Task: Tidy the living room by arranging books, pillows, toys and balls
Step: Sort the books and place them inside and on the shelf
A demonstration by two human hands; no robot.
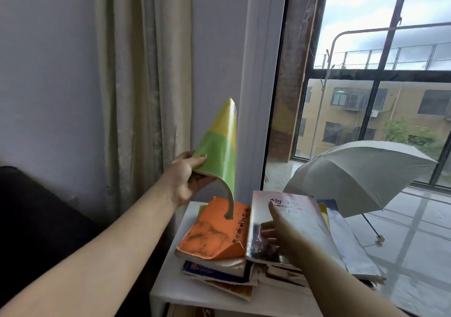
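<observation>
books in two uneven piles on a small white table, viewed from our head camera. our left hand pinches a thin green-and-yellow booklet near one lower corner, thumb on the glossy cover and the other fingers curled behind it. the booklet stands almost upright, its long axis pointing up along the curtain. its limp lower edge curls down toward the orange book that tops the left pile; we cannot tell whether the two touch.

our right hand rests on the silvery textbook that tops the right pile. its index finger is straight, aimed at the printed title, and the remaining fingers are loosely spread on the cover, gripping nothing.

key relation: the booklet hangs directly above the orange book and just left of the silvery textbook, and our left hand is the nearer one. both piles run lengthwise away from us, so we judge that the booklet must tip from upright to flat, with its long axis laid along theirs.

materials: the booklet is soft and bends under its own weight. the orange cover is matt and creased, with a dog-eared near corner. the silvery cover is slick and reflective. lower books show frayed, splayed pages. a pale open umbrella lies on the tiled floor beyond.
</observation>
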